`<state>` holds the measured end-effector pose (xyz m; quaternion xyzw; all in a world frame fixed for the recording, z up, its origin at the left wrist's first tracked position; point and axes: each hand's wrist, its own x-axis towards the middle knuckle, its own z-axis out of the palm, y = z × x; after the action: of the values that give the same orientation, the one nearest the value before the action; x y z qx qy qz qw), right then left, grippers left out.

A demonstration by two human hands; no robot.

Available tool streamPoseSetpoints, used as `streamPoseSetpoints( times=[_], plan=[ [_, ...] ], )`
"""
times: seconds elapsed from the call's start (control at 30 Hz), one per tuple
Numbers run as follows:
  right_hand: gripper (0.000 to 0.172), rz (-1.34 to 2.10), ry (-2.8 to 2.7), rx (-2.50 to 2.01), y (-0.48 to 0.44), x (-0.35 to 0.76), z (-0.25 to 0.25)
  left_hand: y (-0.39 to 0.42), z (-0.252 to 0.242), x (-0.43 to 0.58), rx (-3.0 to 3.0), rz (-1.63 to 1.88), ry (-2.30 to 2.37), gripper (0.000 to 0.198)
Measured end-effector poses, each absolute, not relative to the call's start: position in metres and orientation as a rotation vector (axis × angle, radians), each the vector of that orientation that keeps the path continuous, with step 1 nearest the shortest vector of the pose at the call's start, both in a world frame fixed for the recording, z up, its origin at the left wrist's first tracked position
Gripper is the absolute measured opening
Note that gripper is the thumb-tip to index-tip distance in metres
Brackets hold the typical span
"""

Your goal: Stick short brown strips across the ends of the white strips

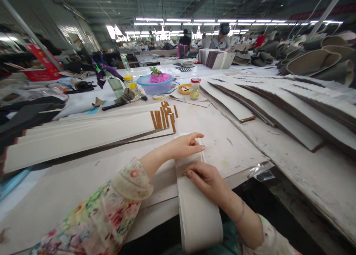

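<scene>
- Farthest left, beyond the left sleeve [97, 214], lies a fanned stack of pale strips [80, 136]. If this sleeve sweeps outward, it could perhaps drag the upper strips out of order.
- Between this stack and the jars is a black brush [116, 104], ahead of the left hand and well apart from it. It could probably roll if it is bumped.
- Just beyond the left wrist, small brown pieces [158, 120] rest on the ends of the stack. They look loose, so a knock from the wrist might scatter them.
- The left hand [185, 146] reaches across the far part of the worked strip, with forefinger and thumb apart. Whether its folded fingers grasp something, one cannot tell.
- The worked strip [198, 214] lies below both hands, and its near end bends down over the table edge [169, 207] toward the person. The weight of this hanging end could pull it askew, if neither hand presses enough.
- The right hand [205, 179] is nearer to the person, its thumb and fingertips brought together at the strip's left side. Whether they pinch an edge or a small piece cannot be told. An uneven pull here could crease the strip.
- Right of both hands, more long strips [267, 103] lie in overlapping rows. A wide movement of the right elbow seems unlikely to reach them.
</scene>
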<state>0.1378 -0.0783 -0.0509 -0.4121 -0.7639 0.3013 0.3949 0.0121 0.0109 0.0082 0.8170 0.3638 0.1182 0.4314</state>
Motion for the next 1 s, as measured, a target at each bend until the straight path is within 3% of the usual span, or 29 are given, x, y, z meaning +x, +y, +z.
streamPoseSetpoints(
  times=[0.23, 0.47, 1.0],
  plan=[
    [0.011, 0.657, -2.008, -1.018, -0.078, 0.137, -0.05, 0.011, -0.017, -0.002, 2.338, 0.245, 1.006, 0.032],
    [0.019, 0.126, -2.312, -1.038, -0.091, 0.136, -0.043, -0.002, -0.019, -0.001, 2.523, 0.296, 0.98, 0.027],
    [0.015, 0.202, -2.199, -1.067, -0.098, 0.14, -0.048, -0.016, -0.02, 0.002, 2.75, 0.248, 0.939, 0.027]
  ],
)
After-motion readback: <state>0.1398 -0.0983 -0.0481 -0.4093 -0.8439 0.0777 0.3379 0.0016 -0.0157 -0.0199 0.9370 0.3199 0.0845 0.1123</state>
